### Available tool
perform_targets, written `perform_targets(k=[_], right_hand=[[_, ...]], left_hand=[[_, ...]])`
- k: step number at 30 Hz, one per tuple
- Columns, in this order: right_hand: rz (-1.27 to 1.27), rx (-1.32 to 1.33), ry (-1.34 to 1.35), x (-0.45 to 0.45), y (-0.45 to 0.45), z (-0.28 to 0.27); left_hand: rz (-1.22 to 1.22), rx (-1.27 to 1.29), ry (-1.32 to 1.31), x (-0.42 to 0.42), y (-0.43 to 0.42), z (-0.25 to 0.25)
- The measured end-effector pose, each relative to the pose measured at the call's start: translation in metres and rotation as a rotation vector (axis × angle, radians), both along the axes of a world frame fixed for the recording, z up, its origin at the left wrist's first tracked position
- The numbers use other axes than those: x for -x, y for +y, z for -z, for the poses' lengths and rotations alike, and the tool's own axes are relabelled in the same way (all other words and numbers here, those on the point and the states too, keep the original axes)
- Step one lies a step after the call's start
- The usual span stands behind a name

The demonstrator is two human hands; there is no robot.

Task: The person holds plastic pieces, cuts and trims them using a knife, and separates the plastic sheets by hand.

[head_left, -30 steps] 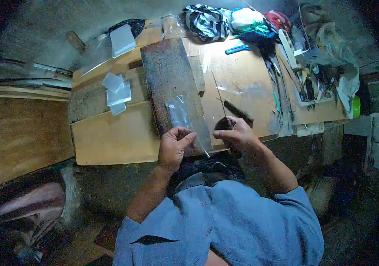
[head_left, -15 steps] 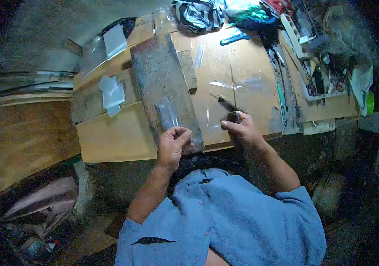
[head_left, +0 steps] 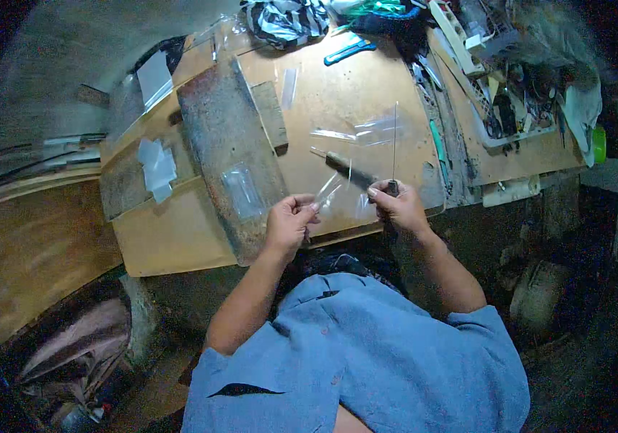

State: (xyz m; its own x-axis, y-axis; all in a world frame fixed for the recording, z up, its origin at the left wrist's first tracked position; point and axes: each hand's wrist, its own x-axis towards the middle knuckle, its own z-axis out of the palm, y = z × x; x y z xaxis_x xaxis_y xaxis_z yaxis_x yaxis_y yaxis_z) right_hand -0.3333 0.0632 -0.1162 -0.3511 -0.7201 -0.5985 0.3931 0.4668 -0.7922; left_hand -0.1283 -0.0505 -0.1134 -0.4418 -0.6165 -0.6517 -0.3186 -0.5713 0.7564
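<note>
My left hand (head_left: 291,225) pinches a small clear plastic piece (head_left: 329,189) between thumb and fingers, above the table's front edge. My right hand (head_left: 401,207) is closed on the dark handle of a thin, rod-like tool (head_left: 395,141), whose long narrow shaft points away from me. Just left of that hand is a dark, stick-shaped tool with a slim metal tip (head_left: 345,167); whether my fingers touch it I cannot tell. More clear plastic (head_left: 244,191) lies on the worn wooden board (head_left: 229,130) beside my left hand.
Clear strips (head_left: 367,132) lie on the table (head_left: 323,90). A blue utility knife (head_left: 349,52) rests at the back, near a striped bag (head_left: 287,25). White sheets (head_left: 157,169) lie left. A tray of tools (head_left: 525,126) and a green stick-like object (head_left: 439,148) are at right.
My left hand has moved off the board towards the right, and the clear piece in it now shows. The view has shifted, and the dark stick-shaped tool is seen more fully.
</note>
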Motion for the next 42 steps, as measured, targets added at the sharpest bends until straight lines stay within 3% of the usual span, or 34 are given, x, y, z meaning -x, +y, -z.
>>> perform_targets(k=[2, 5, 7, 10, 11, 13, 17, 19, 22, 24, 26, 30, 33, 36, 40, 42], right_hand=[[0.027, 0.005, -0.003, -0.001, 0.001, -0.002], [0.061, -0.002, -0.012, -0.005, 0.001, -0.006], [0.070, -0.013, -0.020, -0.010, 0.000, -0.009], [0.063, 0.032, -0.017, -0.023, -0.003, -0.013], [0.068, 0.041, 0.009, -0.030, -0.005, -0.013], [0.068, 0.078, -0.022, -0.043, -0.008, -0.018], [-0.044, 0.101, -0.110, -0.050, -0.014, -0.032], [-0.055, 0.132, -0.160, -0.047, -0.018, -0.042], [-0.113, 0.135, -0.203, -0.044, -0.020, -0.053], [-0.163, 0.107, -0.192, -0.044, -0.019, -0.057], [-0.220, 0.137, -0.198, -0.050, -0.016, -0.059], [-0.192, 0.100, -0.267, -0.069, -0.010, -0.069], [-0.159, 0.042, -0.274, -0.081, -0.011, -0.073], [-0.166, 0.058, -0.249, -0.089, -0.012, -0.079], [-0.193, 0.206, -0.144, -0.100, -0.010, -0.070], [-0.181, 0.241, -0.155, -0.105, -0.011, -0.071]], left_hand=[[0.024, -0.023, 0.025, 0.006, 0.006, 0.012], [-0.019, 0.165, -0.030, 0.013, 0.015, 0.010], [0.141, 0.495, -0.258, 0.011, 0.017, -0.004], [0.207, 0.546, -0.162, 0.005, 0.022, -0.020], [0.205, 0.550, -0.162, 0.005, 0.024, -0.028], [0.136, 0.001, 0.145, 0.008, 0.029, -0.044], [0.134, -0.039, 0.154, -0.011, 0.024, -0.045], [0.350, -0.076, 0.112, -0.023, 0.016, -0.064], [0.352, -0.132, 0.118, -0.040, 0.013, -0.075], [0.303, -0.090, 0.048, -0.051, 0.011, -0.077], [0.068, -0.083, 0.109, -0.064, 0.013, -0.067], [-0.057, -0.036, 0.154, -0.076, 0.016, -0.076], [0.005, 0.012, 0.015, -0.081, 0.014, -0.092], [-0.032, 0.052, 0.129, -0.090, 0.018, -0.084], [0.012, 0.167, 0.087, -0.101, 0.018, -0.089], [-0.082, 0.225, 0.115, -0.104, 0.020, -0.096]])
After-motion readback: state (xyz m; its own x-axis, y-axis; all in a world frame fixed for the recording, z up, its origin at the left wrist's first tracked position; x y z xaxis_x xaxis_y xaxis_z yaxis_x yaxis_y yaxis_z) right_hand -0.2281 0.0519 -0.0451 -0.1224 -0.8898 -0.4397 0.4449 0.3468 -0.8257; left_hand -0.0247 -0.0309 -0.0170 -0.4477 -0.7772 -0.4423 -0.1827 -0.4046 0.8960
